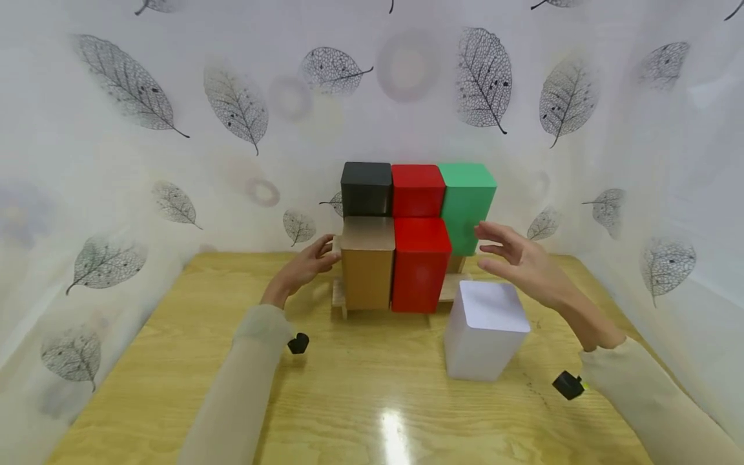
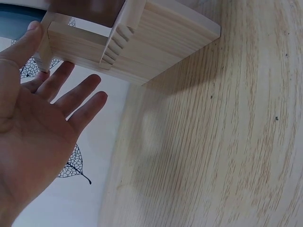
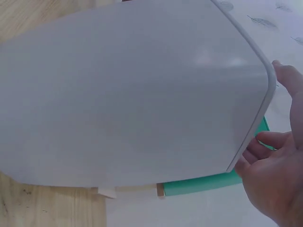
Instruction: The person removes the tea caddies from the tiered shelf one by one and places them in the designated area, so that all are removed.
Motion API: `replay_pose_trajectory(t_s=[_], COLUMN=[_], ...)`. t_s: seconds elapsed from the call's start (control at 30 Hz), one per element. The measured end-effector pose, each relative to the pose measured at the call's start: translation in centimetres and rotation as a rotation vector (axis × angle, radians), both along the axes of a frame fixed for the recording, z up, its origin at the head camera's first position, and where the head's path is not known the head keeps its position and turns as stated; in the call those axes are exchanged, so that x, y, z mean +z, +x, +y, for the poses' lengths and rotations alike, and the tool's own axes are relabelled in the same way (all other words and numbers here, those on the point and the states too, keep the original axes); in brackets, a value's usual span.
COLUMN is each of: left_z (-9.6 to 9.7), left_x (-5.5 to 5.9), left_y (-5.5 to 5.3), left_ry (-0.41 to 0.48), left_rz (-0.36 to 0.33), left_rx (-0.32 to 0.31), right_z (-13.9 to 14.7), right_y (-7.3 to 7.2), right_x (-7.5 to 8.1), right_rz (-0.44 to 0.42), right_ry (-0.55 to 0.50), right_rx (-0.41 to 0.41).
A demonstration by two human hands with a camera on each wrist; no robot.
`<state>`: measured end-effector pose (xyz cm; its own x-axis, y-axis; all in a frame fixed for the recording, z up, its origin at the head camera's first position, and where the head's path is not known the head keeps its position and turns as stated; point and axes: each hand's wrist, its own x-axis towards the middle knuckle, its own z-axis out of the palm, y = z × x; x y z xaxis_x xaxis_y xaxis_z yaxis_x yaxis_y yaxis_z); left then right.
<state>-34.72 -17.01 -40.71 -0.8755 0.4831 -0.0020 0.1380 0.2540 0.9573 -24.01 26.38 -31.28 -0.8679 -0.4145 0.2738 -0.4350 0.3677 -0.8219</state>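
Observation:
At the left side of a wooden rack (image 2: 161,40) is my left hand (image 1: 302,265); its thumb and a fingertip seem to touch the rack's end post (image 2: 45,47), the other fingers loosely extended. My right hand (image 1: 523,261), fingers apart and slightly bent, is beside the green box (image 1: 467,203); whether it touches that box cannot be told. Nearer me stands a white box (image 1: 485,329), which fills most of the right wrist view. On the rack, a black box (image 1: 366,190) and a red box (image 1: 417,190) stand behind a brown box (image 1: 367,268) and another red box (image 1: 421,268).
A wood-grain table (image 1: 343,394) carries the rack and the white box. Behind and at both sides hangs a pale sheet (image 1: 354,123) with leaf prints. Small black devices (image 1: 298,343) show by both wrists.

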Motion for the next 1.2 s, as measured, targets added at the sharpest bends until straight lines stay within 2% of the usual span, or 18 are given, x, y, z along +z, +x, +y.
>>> replay_pose_trajectory(t_s=[0.3, 0.57, 0.87, 1.2], left_z=[0.0, 0.1, 0.1, 0.1], left_x=[0.1, 0.1, 0.0, -0.2], left_y=[0.4, 0.4, 0.3, 0.3], left_ry=[-0.003, 0.008, 0.022, 0.053], left_rz=[0.008, 0.006, 0.022, 0.023], left_rx=[0.006, -0.001, -0.010, -0.024], right_z=[-1.6, -2.6, -3.3, -3.9], right_y=[-1.8, -2.9, -3.5, -3.8], right_x=[0.9, 1.4, 1.6, 1.4], right_rz=[-0.026, -0.012, -0.026, 0.016], right_ry=[0.042, 0.069, 0.099, 0.147], right_rx=[0.022, 0.065, 0.072, 0.078])
